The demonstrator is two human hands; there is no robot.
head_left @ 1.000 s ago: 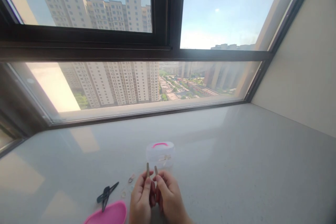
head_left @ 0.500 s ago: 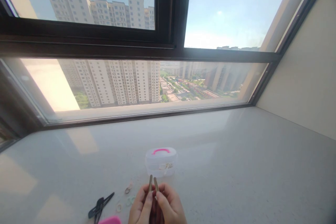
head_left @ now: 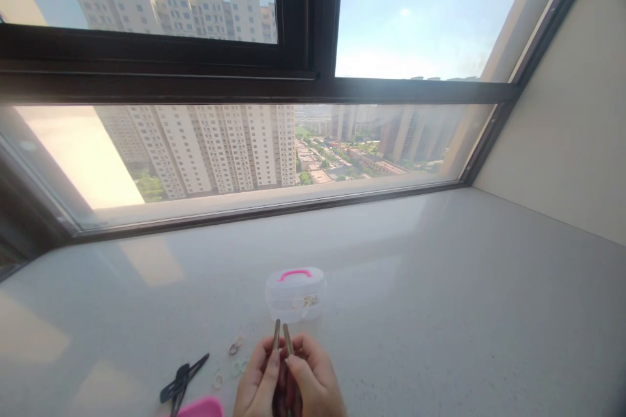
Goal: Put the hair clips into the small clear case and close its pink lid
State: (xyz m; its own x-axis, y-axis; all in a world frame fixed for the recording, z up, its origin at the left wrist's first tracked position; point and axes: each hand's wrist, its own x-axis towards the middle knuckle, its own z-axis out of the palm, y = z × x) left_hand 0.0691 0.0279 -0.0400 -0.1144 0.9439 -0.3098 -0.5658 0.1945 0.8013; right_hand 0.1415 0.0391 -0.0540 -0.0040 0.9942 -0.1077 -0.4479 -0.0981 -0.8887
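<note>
My left hand and my right hand are pressed together at the bottom edge, both pinching a thin brown hair clip whose two prongs stick up between the thumbs, slightly apart. Just beyond the prongs stands a small clear plastic case with a pink handle, closed. Several tiny rubber bands lie on the sill to the left of my left hand.
Black hair clips lie at the lower left, beside a pink oval object cut off by the frame. The pale stone sill runs to a dark-framed window and a beige wall on the right.
My hands with the clip have stayed together and dropped lower in the picture. The view shifted a little; the pink object is now mostly out of frame.
</note>
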